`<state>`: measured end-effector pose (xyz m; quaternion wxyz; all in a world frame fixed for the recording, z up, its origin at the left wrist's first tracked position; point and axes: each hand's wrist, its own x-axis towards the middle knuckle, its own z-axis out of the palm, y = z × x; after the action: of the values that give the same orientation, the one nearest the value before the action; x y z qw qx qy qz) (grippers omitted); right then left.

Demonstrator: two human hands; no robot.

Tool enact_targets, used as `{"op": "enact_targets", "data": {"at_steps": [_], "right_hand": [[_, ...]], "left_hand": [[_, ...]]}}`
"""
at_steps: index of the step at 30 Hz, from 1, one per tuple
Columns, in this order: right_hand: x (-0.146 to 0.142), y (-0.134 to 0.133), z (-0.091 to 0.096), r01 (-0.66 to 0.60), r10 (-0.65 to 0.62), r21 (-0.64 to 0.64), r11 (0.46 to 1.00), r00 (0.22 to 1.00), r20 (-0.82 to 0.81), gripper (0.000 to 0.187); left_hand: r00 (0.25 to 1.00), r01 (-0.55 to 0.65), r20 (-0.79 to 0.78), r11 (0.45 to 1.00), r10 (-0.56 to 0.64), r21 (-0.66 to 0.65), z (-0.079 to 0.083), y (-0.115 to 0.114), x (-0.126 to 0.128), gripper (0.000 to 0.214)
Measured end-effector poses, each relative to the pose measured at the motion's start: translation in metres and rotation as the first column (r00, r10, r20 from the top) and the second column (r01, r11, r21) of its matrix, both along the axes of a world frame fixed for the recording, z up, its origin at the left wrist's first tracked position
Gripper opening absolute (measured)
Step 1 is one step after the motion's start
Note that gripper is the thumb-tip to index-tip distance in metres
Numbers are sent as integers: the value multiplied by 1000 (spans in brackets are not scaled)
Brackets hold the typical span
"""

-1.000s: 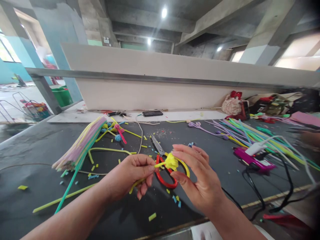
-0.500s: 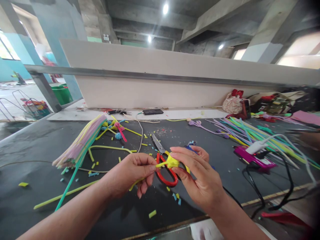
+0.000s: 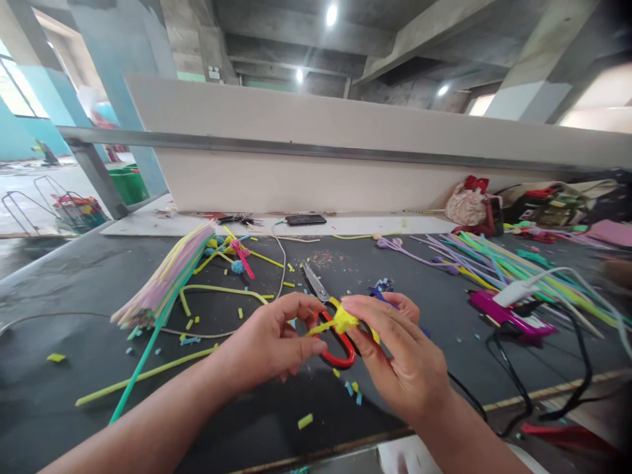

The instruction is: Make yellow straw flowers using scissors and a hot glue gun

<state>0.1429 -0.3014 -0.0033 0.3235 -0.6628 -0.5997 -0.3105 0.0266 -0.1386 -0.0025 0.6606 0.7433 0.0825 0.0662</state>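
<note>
Between the thumb and fingers of my right hand (image 3: 402, 349) is a small yellow pipe-cleaner ball (image 3: 345, 318), a short yellow stem sticking out to its left. My left hand (image 3: 276, 336) is around the stem's end with thumb and fingers apart; whether they touch the stem is hard to see. Beneath both hands lie scissors (image 3: 316, 283) with red and yellow handles, blades pointing away, partly covered by my right hand. A dark blue item (image 3: 382, 289) shows behind my right fingers, mostly hidden.
A bundle of pipe cleaners (image 3: 165, 280) lies left, finished-looking coloured pieces (image 3: 237, 253) beside it. More pipe cleaners (image 3: 494, 257) spread at right, near a magenta device (image 3: 513, 315) with black cables. A phone (image 3: 306, 219) rests on the back ledge. Yellow and blue offcuts (image 3: 305, 421) are scattered about.
My left thumb and fingers have spread apart from their pinch on the yellow stem. My right hand still holds the ball in nearly the same place. The view has shifted slightly.
</note>
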Motion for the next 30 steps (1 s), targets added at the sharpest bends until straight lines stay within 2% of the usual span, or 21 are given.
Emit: {"op": "enact_targets", "data": {"at_steps": [3, 6, 17, 23, 27, 30], "right_hand": [[-5, 1, -1, -22, 22, -21, 1000, 1000, -17, 31], [-9, 3, -3, -38, 37, -25, 999, 999, -26, 31], [-13, 4, -6, -28, 27, -21, 999, 999, -37, 32], [-12, 4, -6, -29, 29, -25, 999, 999, -23, 34], [-14, 5, -5, -23, 22, -18, 1000, 999, -32, 32], [-15, 6, -4, -23, 22, -9, 1000, 999, -33, 30]], "left_hand": [[994, -75, 95, 980, 58, 183, 2, -5, -2, 31], [986, -134, 137, 953, 100, 272, 4, -8, -3, 21], [971, -221, 182, 885, 158, 410, 8, -9, -4, 14], [943, -262, 292, 901, 162, 346, 3, -11, -6, 12], [904, -300, 418, 824, 85, 481, 0, -9, -8, 8], [891, -292, 452, 806, 34, 516, 1, -7, -9, 9]]}}
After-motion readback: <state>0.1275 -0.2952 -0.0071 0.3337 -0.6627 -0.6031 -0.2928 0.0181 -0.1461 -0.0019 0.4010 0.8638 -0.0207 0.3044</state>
